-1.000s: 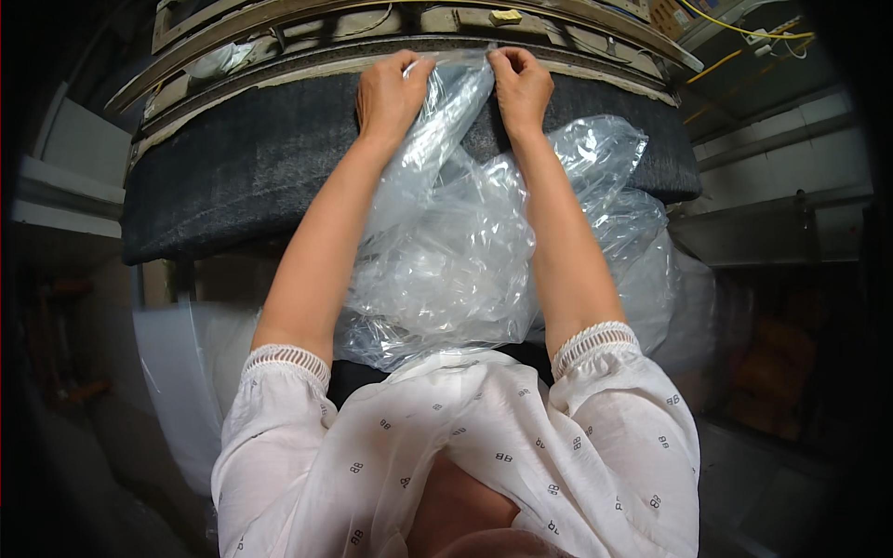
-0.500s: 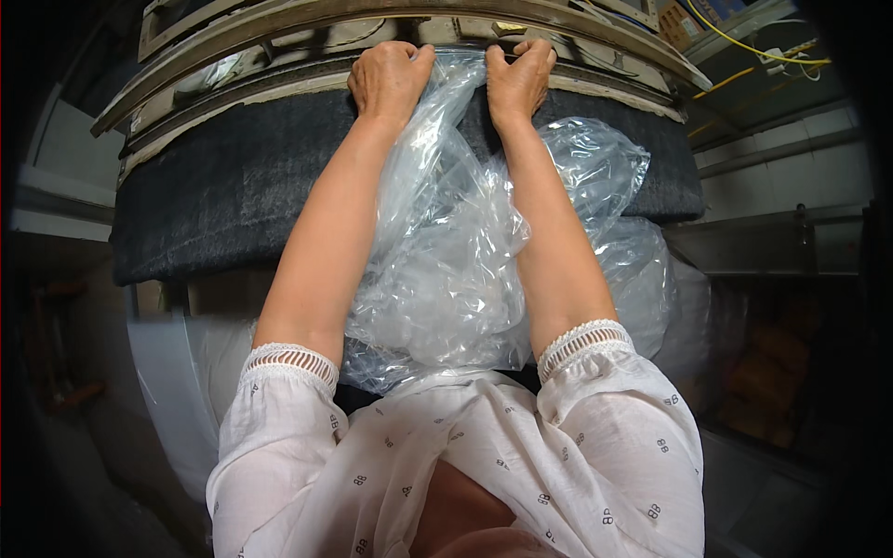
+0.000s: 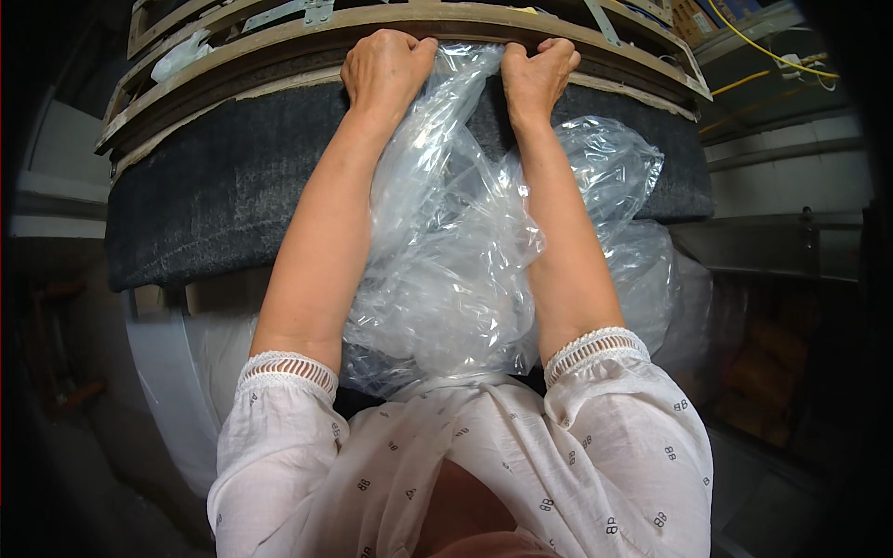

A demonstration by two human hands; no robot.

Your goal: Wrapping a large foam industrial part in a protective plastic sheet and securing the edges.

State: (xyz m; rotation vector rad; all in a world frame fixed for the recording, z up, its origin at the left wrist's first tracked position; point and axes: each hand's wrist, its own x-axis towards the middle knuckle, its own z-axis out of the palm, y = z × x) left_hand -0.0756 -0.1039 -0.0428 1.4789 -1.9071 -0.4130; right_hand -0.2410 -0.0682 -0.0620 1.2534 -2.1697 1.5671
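Two hands, both closed, at the far end of one crumpled sheet of clear plastic film (image 3: 456, 270). Left hand (image 3: 386, 74): back of hand upward, fingers curled, pinching the film's upper left corner at the thumb side. Right hand (image 3: 538, 79): fingers folded, thumb against the upper right corner; it looks pinched there, though the exact finger contact is hidden. Film edge between them runs fairly straight; the gap between the hands probably keeps that short edge spread and under control while everything below it hangs loose. Location of film: top edge just beside the tan bar (image 3: 465, 20) of the frame, body draped down over the dark padded edge (image 3: 214, 181), lower bunch between the forearms and near the white blouse (image 3: 465, 409). The pad and the person's front seem to hold up the slack, leaving the hands only the corners to manage. Another puffed fold of clear plastic (image 3: 609, 163) lies to the right of the right forearm; cannot tell whether it joins the same sheet. Arms reach well forward, nearly straight, presumably because the bar sits beyond the pad's depth. Metal bracket (image 3: 318, 11) on the frame, left of centre; white crumpled scrap (image 3: 181, 56) farther left, apart from both hands.
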